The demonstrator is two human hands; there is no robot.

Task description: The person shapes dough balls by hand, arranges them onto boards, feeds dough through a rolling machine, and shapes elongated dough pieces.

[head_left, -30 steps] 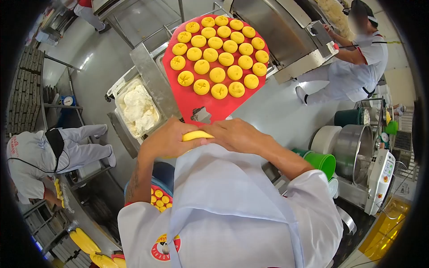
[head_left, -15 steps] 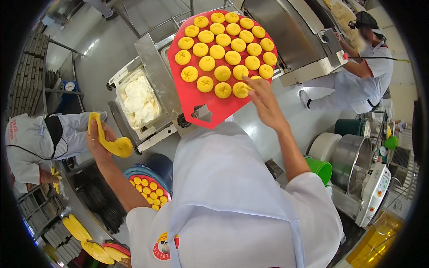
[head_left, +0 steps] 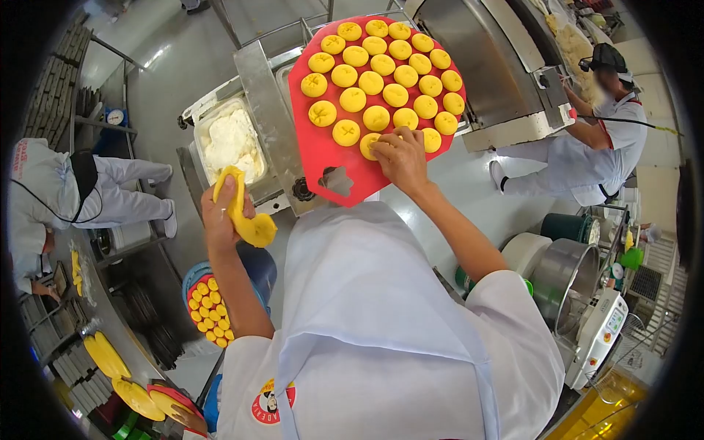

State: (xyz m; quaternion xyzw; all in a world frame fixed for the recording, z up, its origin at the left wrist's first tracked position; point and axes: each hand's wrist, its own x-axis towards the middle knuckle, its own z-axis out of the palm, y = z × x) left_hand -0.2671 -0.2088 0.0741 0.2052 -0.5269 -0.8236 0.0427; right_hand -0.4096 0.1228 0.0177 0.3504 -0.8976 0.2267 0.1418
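Clenches a yellow dough strip [head_left: 254, 229] in left hand [head_left: 220, 221], near a tub [head_left: 199, 155] of white paste [head_left: 233, 143]; touches 1 dough ball [head_left: 369, 147] on red board [head_left: 312, 150] with right hand [head_left: 400, 160], grasp unclear.

Left hand [head_left: 229, 214] curled, right hand [head_left: 402, 160] outstretched

- Left hand [head_left: 222, 220] has carried the limp yellow dough strip [head_left: 248, 220] from far left toward centre-left.
- Right hand [head_left: 403, 158], previously mid-frame, now reaches round yellow dough balls [head_left: 376, 118].
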